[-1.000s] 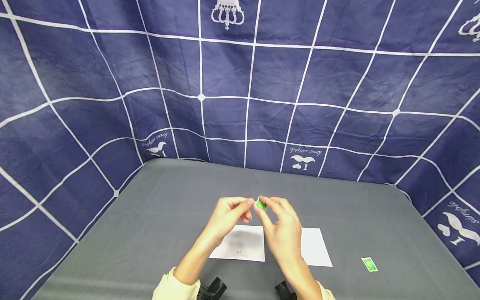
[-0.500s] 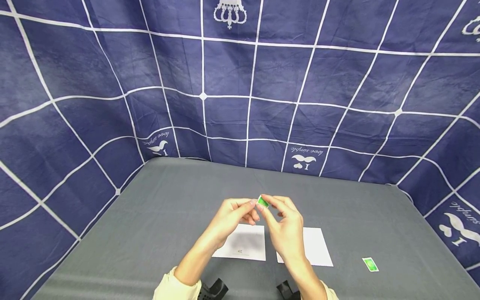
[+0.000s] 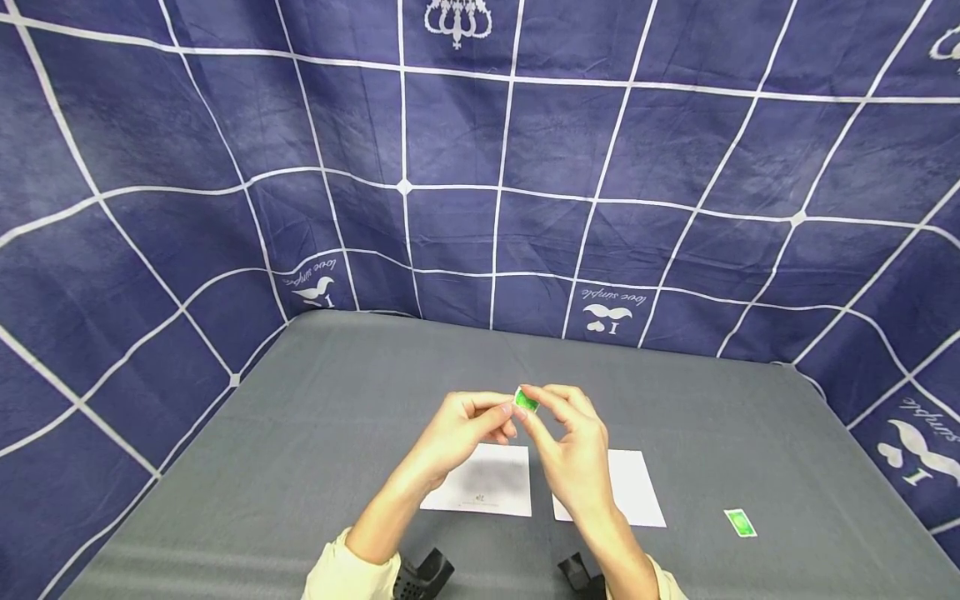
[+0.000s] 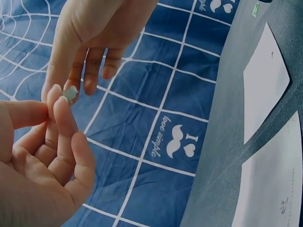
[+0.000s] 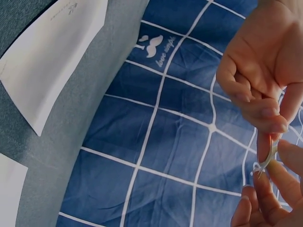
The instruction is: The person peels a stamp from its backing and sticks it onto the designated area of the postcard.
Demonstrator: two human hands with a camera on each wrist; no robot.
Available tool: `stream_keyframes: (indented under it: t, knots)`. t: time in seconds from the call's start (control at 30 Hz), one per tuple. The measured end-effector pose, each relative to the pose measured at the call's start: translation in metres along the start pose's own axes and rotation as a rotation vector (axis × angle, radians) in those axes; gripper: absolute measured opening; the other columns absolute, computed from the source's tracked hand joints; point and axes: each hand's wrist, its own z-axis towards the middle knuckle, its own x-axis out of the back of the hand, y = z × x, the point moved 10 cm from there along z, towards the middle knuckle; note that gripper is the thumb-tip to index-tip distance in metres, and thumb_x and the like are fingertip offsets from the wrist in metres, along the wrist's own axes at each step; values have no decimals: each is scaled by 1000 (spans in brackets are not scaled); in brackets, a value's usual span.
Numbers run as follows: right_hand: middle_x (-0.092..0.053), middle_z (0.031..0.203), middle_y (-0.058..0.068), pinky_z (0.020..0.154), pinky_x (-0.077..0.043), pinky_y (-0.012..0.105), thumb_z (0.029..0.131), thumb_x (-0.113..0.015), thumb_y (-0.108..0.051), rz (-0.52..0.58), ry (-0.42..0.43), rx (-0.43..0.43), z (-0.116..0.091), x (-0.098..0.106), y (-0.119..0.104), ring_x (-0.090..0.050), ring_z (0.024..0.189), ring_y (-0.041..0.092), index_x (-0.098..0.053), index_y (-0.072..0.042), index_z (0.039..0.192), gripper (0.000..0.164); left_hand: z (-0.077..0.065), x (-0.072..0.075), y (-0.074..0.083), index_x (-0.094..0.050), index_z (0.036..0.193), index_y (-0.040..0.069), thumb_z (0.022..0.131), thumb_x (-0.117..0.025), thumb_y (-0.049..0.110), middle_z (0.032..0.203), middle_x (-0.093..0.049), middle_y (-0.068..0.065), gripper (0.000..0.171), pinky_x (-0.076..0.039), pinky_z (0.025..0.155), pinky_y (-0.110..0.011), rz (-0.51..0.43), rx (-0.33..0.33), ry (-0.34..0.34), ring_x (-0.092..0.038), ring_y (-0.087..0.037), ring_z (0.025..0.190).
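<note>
A small green stamp [image 3: 527, 401] with a white border is held up over the table between both hands. At its left corner, the thumb and forefinger of the left hand [image 3: 456, 432] pinch it. The right hand [image 3: 576, 446] grips its other side between thumb and fingertips. In the left wrist view the stamp [image 4: 70, 93] shows a pale, jagged edge, mostly hidden by fingers. Seen edge-on in the right wrist view, the stamp [image 5: 271, 156] bends in a thin curve. Beneath the hands lie a white sheet [image 3: 487, 482] with a tiny printed emblem and another white sheet [image 3: 633, 490].
A second green stamp [image 3: 741, 523] lies flat on the table at the right. The grey table [image 3: 300, 467] meets a blue curtain [image 3: 450, 142] with white grid lines behind and at the sides. Black wrist devices [image 3: 427, 575] sit under the forearms.
Both hands have shifted very slightly to the right with the stamp, and keep nearly the same pinch on it. The sheets and the second stamp stay in place.
</note>
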Motion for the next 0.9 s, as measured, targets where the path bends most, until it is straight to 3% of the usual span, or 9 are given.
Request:
stream_keyframes:
  t: [0.17, 0.3, 0.5, 0.63, 0.77, 0.9]
  knots:
    - [-64, 92, 1, 72, -44, 27, 72, -82, -2, -27, -27, 30, 1, -4, -1, -58, 88, 16, -75, -7, 99, 29, 1, 3, -1, -65, 107, -13, 94, -57, 5, 82, -67, -11, 23, -53, 73, -29, 76, 4, 14, -64, -16, 77]
    - [-64, 93, 0, 70, -44, 30, 72, -82, -4, -33, -47, 29, 0, -6, 1, -57, 86, 16, -75, -8, 100, 29, 1, 3, 0, -66, 103, -10, 94, -57, 5, 80, -67, -9, 20, -54, 72, -29, 128, -8, 4, -64, -21, 75]
    - [-64, 93, 2, 70, -46, 32, 74, -81, -3, -74, -63, 100, -1, -8, -3, -56, 86, 18, -75, -6, 100, 28, 2, -1, -1, -63, 105, -15, 96, -53, 3, 75, -64, -7, 22, -53, 71, -27, 92, -34, -71, -63, -22, 73]
    - [-65, 93, 4, 73, -46, 32, 76, -79, -4, -105, -88, 173, -2, -10, -7, -57, 87, 19, -74, -5, 101, 26, 2, -1, -1, -63, 105, -15, 96, -53, 2, 75, -65, -7, 22, -53, 73, -28, 85, -33, -83, -62, -17, 74]
    - [-67, 91, 2, 74, -45, 32, 80, -76, -8, -120, -119, 223, -2, -11, -10, -58, 87, 19, -74, -6, 101, 22, 2, 0, 3, -67, 102, -9, 95, -55, 2, 76, -66, -9, 18, -54, 73, -31, 205, -75, -68, -64, -18, 73]
    - [-69, 89, 0, 70, -44, 34, 92, -64, -22, -157, -140, 281, -3, -13, -13, -61, 85, 20, -74, -7, 103, 20, 1, 1, 11, -70, 97, -1, 94, -57, 6, 75, -67, -7, 14, -54, 69, -30, 387, -156, -39, -64, -11, 69]
